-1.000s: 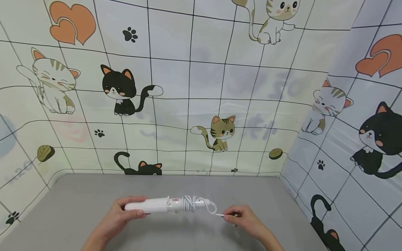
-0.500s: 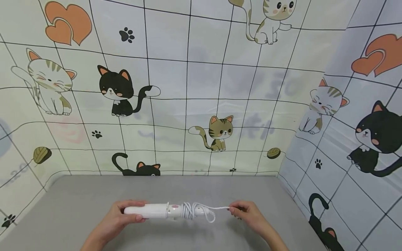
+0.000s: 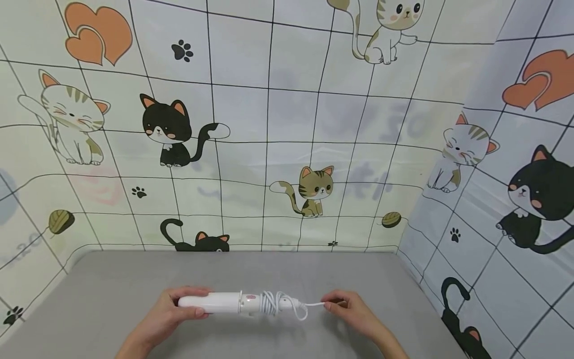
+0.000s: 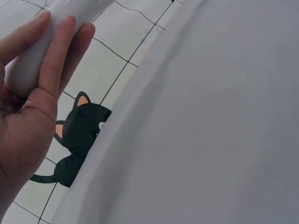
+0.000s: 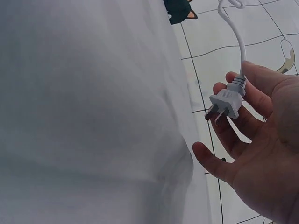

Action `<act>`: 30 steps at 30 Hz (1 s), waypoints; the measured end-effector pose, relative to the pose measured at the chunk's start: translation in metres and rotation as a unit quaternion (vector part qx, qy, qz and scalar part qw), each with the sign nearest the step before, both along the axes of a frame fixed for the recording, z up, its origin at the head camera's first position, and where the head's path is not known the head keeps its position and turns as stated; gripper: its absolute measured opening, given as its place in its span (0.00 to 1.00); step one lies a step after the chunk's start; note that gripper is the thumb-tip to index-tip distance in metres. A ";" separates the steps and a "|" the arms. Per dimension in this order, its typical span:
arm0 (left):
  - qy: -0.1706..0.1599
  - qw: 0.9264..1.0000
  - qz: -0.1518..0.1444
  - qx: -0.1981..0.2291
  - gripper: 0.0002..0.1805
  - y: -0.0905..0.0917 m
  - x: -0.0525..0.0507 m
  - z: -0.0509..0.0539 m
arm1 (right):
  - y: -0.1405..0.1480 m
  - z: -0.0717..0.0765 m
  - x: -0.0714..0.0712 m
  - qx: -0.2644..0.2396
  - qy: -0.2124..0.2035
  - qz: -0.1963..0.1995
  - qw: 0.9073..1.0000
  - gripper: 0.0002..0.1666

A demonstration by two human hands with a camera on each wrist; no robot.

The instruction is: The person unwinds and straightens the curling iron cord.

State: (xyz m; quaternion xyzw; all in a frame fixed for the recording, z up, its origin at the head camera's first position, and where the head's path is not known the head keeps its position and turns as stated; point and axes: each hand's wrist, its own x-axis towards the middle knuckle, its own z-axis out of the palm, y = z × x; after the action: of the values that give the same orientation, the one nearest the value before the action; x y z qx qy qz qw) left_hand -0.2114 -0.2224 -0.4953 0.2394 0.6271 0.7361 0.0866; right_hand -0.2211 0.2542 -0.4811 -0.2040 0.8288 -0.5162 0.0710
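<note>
Right hand sits slightly nearer wand, pinches cord | left hand grips wand's left end | axis left-right, seemingly off table

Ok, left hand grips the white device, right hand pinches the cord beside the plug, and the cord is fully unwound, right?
Not unwound: the head view shows the cord looped several times around the white device. The rest is right.

Backdrop: creased white sheet printed with thin black grid lines, turning a corner at right. Printed on it: paired orange hearts, upper left; black-and-white cartoon cat below them; small olive tabby kitten, lower centre; oval olive striped yarn ball near the corner. Plain matte grey desk meets the sheet's lower edge.
</note>
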 end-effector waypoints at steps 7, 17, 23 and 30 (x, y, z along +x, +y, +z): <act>-0.005 0.999 0.013 -0.033 0.19 0.003 0.001 0.002 | -0.002 -0.004 -0.002 0.010 0.031 0.010 0.999 0.13; -0.009 1.000 -0.009 -0.027 0.20 0.005 0.001 0.009 | -0.037 0.015 -0.006 -0.021 0.022 0.022 0.999 0.18; -0.003 1.000 -0.026 -0.011 0.20 0.005 0.002 0.010 | -0.062 0.017 -0.011 -0.085 -0.007 0.075 0.993 0.18; 0.010 1.000 -0.016 -0.018 0.19 0.005 0.004 0.010 | -0.070 0.015 -0.015 -0.078 -0.056 0.101 0.990 0.20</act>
State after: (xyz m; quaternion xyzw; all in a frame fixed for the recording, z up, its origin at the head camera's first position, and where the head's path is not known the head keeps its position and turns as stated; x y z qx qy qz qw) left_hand -0.2077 -0.2175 -0.4854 0.2550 0.6372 0.7209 0.0962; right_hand -0.2359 0.1839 -0.4657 -0.2621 0.7559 -0.5801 0.1530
